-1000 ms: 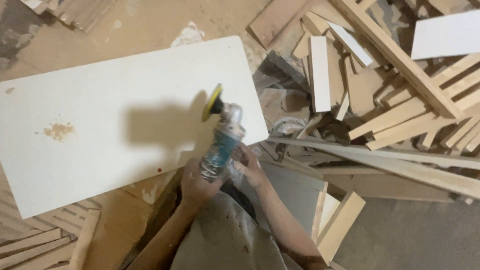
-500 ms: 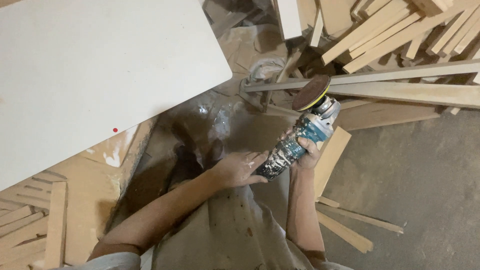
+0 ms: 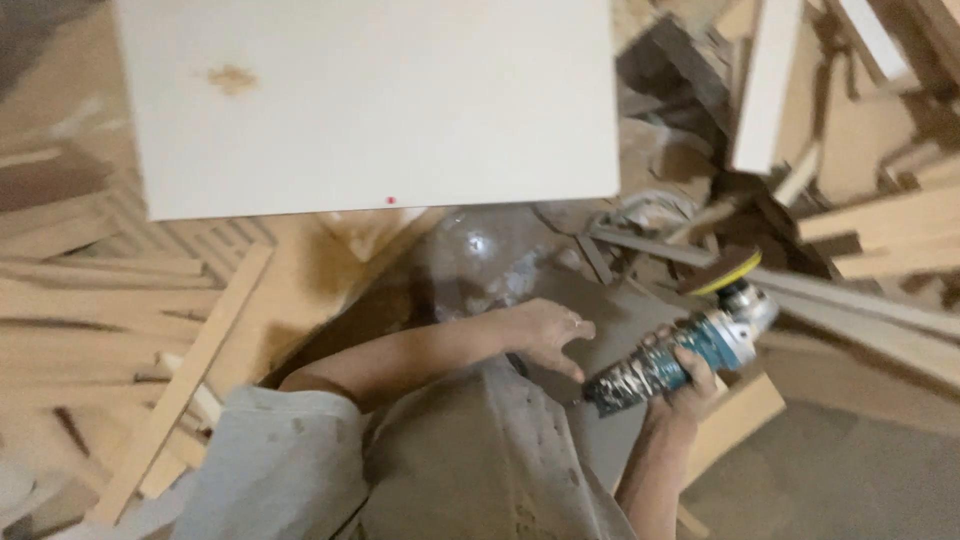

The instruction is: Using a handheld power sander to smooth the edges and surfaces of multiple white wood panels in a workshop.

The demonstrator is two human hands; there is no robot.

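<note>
- While the person crouches low in a dusty grey shirt, the right hand is clamped round the body of a teal and silver angle grinder with a yellow-edged sanding disc, held out to the right above the floor, disc end pointing away and up.
- Left hand hangs just beside the grinder's tail, fingers spread and holding nothing, apart from the tool.
- That grinder looks hefty and rigid, I'd say nose-heavy toward the disc; the dust-caked barrel is the place to grip, never near the disc, and a second hand would steady it.
- Further out, the large white rectangular board lies flat on the floor, a brownish smudge near its far left corner.
- Beyond and right, a heap of pale wooden offcuts and slats.
- Compared with half a second back, the left hand has let go of the grinder's rear, and the tool now sits lower and further right in view.
</note>
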